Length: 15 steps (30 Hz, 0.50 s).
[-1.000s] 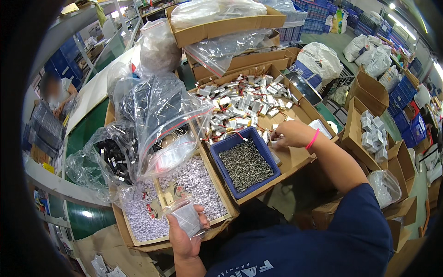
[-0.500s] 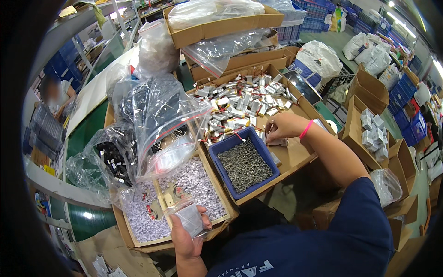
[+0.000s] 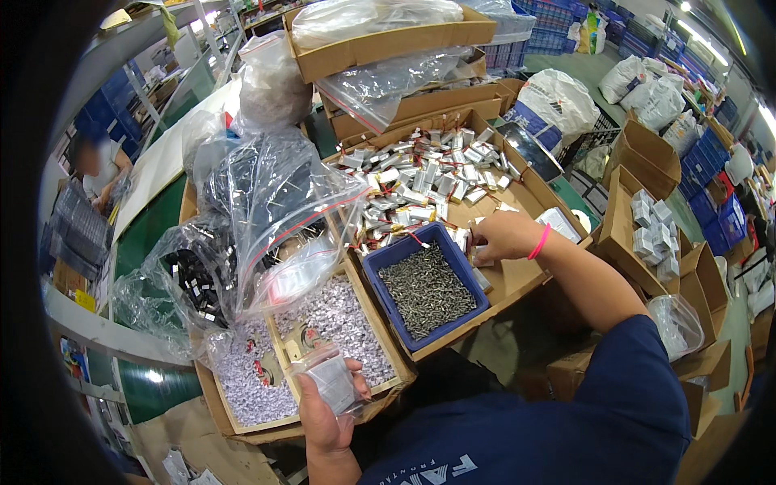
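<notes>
My left hand (image 3: 330,412) is closed around a small clear zip bag (image 3: 333,381) with a flat greyish-white piece inside. It is above the near edge of a tray of small white parts (image 3: 339,319). My right hand (image 3: 505,238), with a pink band on its wrist, reaches into a cardboard box (image 3: 517,279). Its fingers are bent together low beside a blue bin (image 3: 373,279) full of small metal screw-like pieces (image 3: 428,291). What the fingertips pinch is hidden. Many silver battery cells with wires (image 3: 428,174) lie heaped behind this hand.
Large clear bags (image 3: 283,182) cover the left side, one with black parts (image 3: 194,279). Stacked cartons (image 3: 396,48) rise at the back. Boxes with grey blocks (image 3: 656,234) stand at right. White packets (image 3: 559,225) lie beside my right wrist. A person (image 3: 101,174) sits far left.
My right hand has shifted slightly toward me and to the right, uncovering more of the white packets behind the wrist. The left hand with its zip bag stays in place.
</notes>
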Motion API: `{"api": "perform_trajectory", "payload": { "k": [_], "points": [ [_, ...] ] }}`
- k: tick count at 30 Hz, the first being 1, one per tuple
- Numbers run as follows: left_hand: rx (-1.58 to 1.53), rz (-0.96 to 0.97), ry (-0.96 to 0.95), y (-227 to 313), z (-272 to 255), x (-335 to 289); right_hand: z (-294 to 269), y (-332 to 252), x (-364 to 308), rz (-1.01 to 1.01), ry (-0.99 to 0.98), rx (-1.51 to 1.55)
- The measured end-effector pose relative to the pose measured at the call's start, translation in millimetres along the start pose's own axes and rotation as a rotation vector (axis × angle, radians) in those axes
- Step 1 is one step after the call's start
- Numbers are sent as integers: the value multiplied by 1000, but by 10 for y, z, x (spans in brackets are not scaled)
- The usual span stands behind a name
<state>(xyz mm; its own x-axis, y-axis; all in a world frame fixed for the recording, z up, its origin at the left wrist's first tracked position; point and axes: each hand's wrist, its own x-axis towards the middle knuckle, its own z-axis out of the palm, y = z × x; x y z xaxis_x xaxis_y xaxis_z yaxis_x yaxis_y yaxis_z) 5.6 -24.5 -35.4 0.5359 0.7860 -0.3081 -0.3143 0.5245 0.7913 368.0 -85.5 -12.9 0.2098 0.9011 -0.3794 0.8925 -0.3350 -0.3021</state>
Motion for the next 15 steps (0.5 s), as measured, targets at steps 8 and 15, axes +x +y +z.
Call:
{"api": "perform_trajectory", "payload": {
  "k": [8,15],
  "points": [
    [-68,43,-111,-4,-48,-24,117,-64,-188,-38,241,-48],
    [9,33,-321,36,-93,-31,-212,-770,-374,-254,400,829]
  ]
}}
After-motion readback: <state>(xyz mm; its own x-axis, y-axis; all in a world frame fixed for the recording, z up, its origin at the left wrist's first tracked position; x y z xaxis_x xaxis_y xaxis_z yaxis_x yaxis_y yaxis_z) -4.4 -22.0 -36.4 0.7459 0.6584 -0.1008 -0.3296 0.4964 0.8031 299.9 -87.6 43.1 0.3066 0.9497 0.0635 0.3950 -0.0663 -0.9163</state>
